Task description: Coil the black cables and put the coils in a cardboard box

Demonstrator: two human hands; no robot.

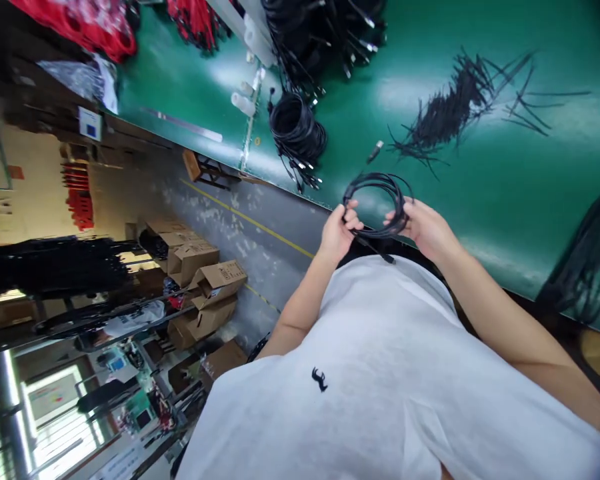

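Observation:
A coiled black cable [380, 179] is held up at the front edge of the green table [510, 220], just before my white shirt. My left hand [339, 232] closes round the coil's left side with bent fingers. At the opposite side, my right hand [427, 228] grips the coil between thumb and fingers. One end of the cable points up past the coil, with a metal plug [376, 151]. Another black end [387, 258] hangs below, against the shirt. Beyond my hands lies a loose pile of short black ties [447, 107].
Stacked cable coils [296, 127] stand left of my hands, with a larger heap of black cables [325, 30] behind. More black cables [587, 260] hang over the table edge at right. White rolls [243, 104] and red cables [195, 23] lie further left. Cardboard boxes [193, 260] stand on the floor.

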